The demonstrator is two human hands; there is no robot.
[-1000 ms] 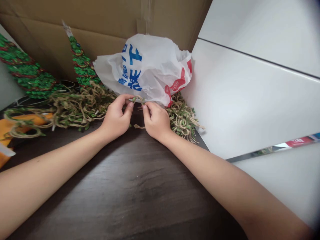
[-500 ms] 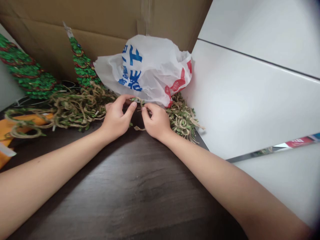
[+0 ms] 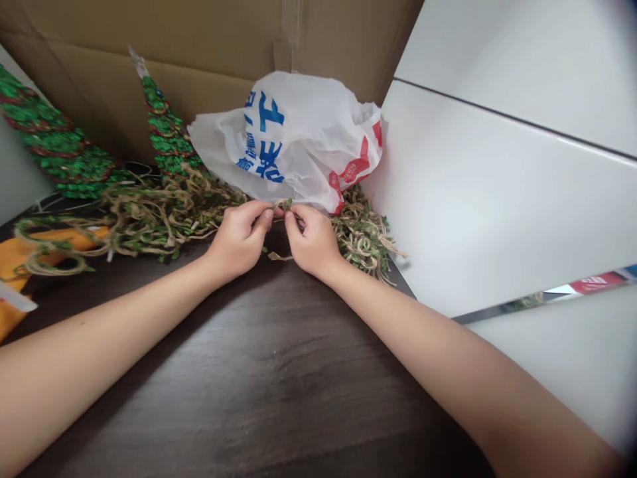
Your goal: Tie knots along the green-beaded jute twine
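My left hand [image 3: 239, 240] and my right hand [image 3: 311, 240] meet at the middle of the view, their fingertips pinching a short strand of leafy jute twine [image 3: 281, 206] from both sides. A small loose end of the twine [image 3: 275, 256] hangs below, between my palms. A tangled jute garland with small green leaves [image 3: 159, 219] spreads to the left of my left hand, and more of it [image 3: 361, 236] lies to the right of my right hand. Just behind my fingertips sits a crumpled white plastic bag [image 3: 293, 143] with blue and red print.
Two green sequinned cones [image 3: 54, 136] [image 3: 166, 129] stand at the back left. An orange object [image 3: 50, 247] lies under the garland. A cardboard wall [image 3: 149, 40] rises behind, white panels [image 3: 497, 199] fill the right, and a dark wood surface [image 3: 249, 372] lies below.
My hands have drawn slightly closer together, and my left fingers have closed in on the strand. The whole scene sits a little lower in the view.
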